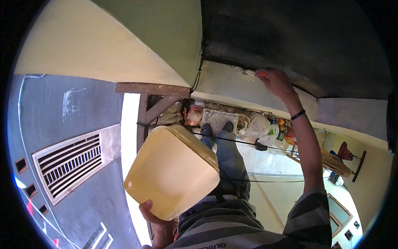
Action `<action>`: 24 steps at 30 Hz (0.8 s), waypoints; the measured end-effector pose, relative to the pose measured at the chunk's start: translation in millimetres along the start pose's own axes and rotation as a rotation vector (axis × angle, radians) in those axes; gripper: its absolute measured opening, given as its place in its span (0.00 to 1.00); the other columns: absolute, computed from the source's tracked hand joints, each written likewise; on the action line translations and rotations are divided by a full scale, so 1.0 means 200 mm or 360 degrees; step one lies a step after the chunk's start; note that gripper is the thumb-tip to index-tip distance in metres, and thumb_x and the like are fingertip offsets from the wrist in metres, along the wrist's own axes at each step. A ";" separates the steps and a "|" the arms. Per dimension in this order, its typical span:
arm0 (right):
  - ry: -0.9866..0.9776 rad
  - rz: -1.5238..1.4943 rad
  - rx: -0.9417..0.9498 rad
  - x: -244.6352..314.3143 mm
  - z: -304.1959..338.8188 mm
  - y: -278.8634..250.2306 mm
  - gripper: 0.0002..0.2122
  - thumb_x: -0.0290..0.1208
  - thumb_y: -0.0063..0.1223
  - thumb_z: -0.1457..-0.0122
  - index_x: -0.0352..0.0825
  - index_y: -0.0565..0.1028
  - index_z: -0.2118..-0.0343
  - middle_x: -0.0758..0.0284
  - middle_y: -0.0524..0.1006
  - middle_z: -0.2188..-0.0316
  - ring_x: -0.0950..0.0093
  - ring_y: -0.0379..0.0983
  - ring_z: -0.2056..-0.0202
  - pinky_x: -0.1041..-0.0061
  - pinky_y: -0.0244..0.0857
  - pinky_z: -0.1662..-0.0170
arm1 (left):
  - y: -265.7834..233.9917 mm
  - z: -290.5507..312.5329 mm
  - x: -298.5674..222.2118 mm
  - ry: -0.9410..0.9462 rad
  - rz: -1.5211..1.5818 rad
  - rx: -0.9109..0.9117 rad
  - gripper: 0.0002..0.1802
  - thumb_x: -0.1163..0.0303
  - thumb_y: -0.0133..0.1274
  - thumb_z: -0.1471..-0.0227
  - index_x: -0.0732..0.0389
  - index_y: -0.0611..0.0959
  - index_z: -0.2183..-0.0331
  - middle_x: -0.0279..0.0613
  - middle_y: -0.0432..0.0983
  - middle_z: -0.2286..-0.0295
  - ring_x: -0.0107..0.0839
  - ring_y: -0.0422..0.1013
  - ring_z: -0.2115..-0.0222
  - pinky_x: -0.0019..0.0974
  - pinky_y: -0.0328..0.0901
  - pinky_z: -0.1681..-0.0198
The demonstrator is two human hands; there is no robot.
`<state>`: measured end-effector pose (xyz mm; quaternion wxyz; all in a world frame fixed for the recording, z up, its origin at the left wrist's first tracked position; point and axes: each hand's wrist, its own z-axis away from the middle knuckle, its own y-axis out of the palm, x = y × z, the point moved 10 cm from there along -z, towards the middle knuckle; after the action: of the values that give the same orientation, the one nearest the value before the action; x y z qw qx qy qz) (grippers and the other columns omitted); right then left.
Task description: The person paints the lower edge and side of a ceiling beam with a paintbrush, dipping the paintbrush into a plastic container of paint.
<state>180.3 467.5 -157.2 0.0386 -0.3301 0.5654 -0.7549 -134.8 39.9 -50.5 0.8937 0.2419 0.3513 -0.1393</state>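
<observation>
My left hand (154,214) grips the lower rim of a squarish cream-yellow tub (170,170), fingers curled round its edge. The tub is tilted so that its pale, smeared inside faces up to me. My right hand (277,83) is raised high, closed around the red handle of what looks like a small paintbrush (250,72). Its pale tip touches the upper edge of the cream wall band (236,83), just under the dark ceiling panel (290,37). My fist covers most of the handle. A dark band circles my right wrist.
My feet stand on a pale, stained board (219,118) far below. Bags and mixed items (257,126) line the wall base. Dark cords (244,142) cross in front of my legs. A wooden beam (153,89) and a grey wall with a louvred vent (68,159) are at left.
</observation>
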 end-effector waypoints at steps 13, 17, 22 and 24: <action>-0.0118 0.0414 -0.0209 0.09 0.10 -0.03 0.12 0.36 0.53 0.40 0.42 0.79 0.55 0.56 0.80 0.69 0.56 0.77 0.66 0.61 0.71 0.63 | -0.10 0.00 0.01 0.0054 0.0057 -0.0064 0.39 0.52 0.45 0.55 0.63 0.67 0.44 0.51 0.69 0.52 0.46 0.69 0.53 0.48 0.66 0.52; 0.0220 0.0554 0.0049 -0.06 0.09 0.19 0.13 0.38 0.52 0.39 0.37 0.77 0.57 0.56 0.80 0.70 0.57 0.78 0.67 0.60 0.72 0.64 | -0.07 0.00 0.00 0.0032 0.0027 -0.0039 0.38 0.51 0.45 0.54 0.63 0.67 0.44 0.51 0.69 0.52 0.46 0.68 0.52 0.47 0.66 0.51; 0.0057 0.0348 -0.0177 0.22 0.08 0.27 0.15 0.38 0.53 0.39 0.36 0.75 0.53 0.55 0.79 0.63 0.57 0.78 0.67 0.62 0.73 0.66 | -0.02 0.00 -0.04 0.0120 -0.0074 -0.0018 0.37 0.52 0.45 0.53 0.62 0.67 0.44 0.51 0.69 0.51 0.46 0.69 0.51 0.48 0.66 0.51; 0.0078 0.0036 -0.0563 0.22 0.14 0.14 0.14 0.37 0.53 0.39 0.38 0.76 0.53 0.56 0.79 0.63 0.58 0.78 0.67 0.64 0.73 0.66 | -0.08 0.00 0.00 0.0037 0.0032 -0.0084 0.37 0.57 0.46 0.56 0.63 0.66 0.44 0.51 0.70 0.54 0.45 0.70 0.53 0.46 0.68 0.53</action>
<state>152.4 416.4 -157.3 -0.0253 -0.3068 0.6939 -0.6509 -141.9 26.6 -55.7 0.8970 0.2235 0.3627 -0.1181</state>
